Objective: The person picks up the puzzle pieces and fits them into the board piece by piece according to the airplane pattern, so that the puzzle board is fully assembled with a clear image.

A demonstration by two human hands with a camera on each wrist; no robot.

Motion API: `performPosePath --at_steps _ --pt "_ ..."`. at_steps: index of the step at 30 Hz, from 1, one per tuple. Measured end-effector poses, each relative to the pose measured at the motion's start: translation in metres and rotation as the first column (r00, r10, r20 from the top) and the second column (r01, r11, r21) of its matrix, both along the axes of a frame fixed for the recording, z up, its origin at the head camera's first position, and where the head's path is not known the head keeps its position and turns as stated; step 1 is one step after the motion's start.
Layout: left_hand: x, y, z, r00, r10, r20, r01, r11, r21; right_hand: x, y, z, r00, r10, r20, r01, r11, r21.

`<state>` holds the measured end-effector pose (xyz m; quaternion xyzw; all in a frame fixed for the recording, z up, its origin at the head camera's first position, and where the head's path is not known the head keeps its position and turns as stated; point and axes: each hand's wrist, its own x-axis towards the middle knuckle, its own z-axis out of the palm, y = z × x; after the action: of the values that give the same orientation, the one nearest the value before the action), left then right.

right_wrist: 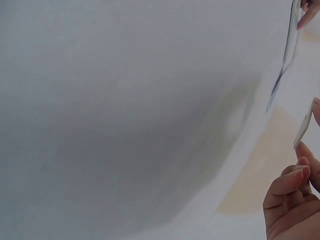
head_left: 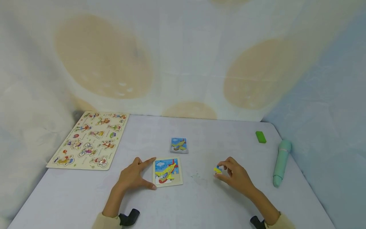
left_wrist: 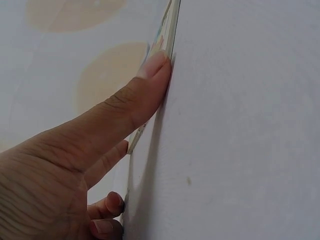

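Note:
A small wooden jigsaw board [head_left: 168, 172] with a yellow airplane picture lies on the white table, and a gap shows in the picture at lower right. My left hand [head_left: 133, 176] braces the board's left side, its straight index finger at the upper corner and its thumb at the lower one. In the left wrist view, the thumb [left_wrist: 132, 100] presses against the board's edge. To the right, above the table, my right hand [head_left: 238, 177] pinches a small blue and yellow puzzle piece [head_left: 218, 170] between thumb and fingers. The right wrist view shows this piece [right_wrist: 303, 129] edge-on.
Behind the jigsaw board lies a small square airplane picture [head_left: 179, 145]. A large peg puzzle board [head_left: 91, 140] with animal figures is at the left. At the right are a green block [head_left: 260, 137] and a mint-green tube-shaped object [head_left: 282, 163]. Patterned cloth [head_left: 186, 79] hangs behind the table.

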<state>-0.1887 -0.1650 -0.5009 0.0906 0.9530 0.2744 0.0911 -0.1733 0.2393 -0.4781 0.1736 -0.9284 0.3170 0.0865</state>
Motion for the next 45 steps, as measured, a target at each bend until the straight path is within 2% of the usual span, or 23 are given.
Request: performPosePath --at_steps 12,23,34,45 --pt "-0.003 0.000 -0.001 1.000 -0.012 -0.006 0.012 1.000 -0.007 -0.001 -0.042 0.008 0.994 0.107 -0.019 -0.107 0.994 -0.013" --pt "-0.003 0.000 0.002 0.999 -0.006 0.031 0.006 1.000 -0.007 -0.004 -0.086 0.012 0.983 0.147 0.113 -0.150 0.989 0.015" --pt "-0.003 0.001 0.000 1.000 -0.002 0.029 0.003 1.000 -0.023 -0.008 -0.119 0.005 0.960 0.215 0.179 -0.241 0.961 0.139" --pt "-0.004 0.001 0.000 1.000 0.005 0.018 -0.004 0.999 -0.033 -0.014 -0.140 -0.003 0.964 0.195 0.183 -0.241 0.930 0.277"
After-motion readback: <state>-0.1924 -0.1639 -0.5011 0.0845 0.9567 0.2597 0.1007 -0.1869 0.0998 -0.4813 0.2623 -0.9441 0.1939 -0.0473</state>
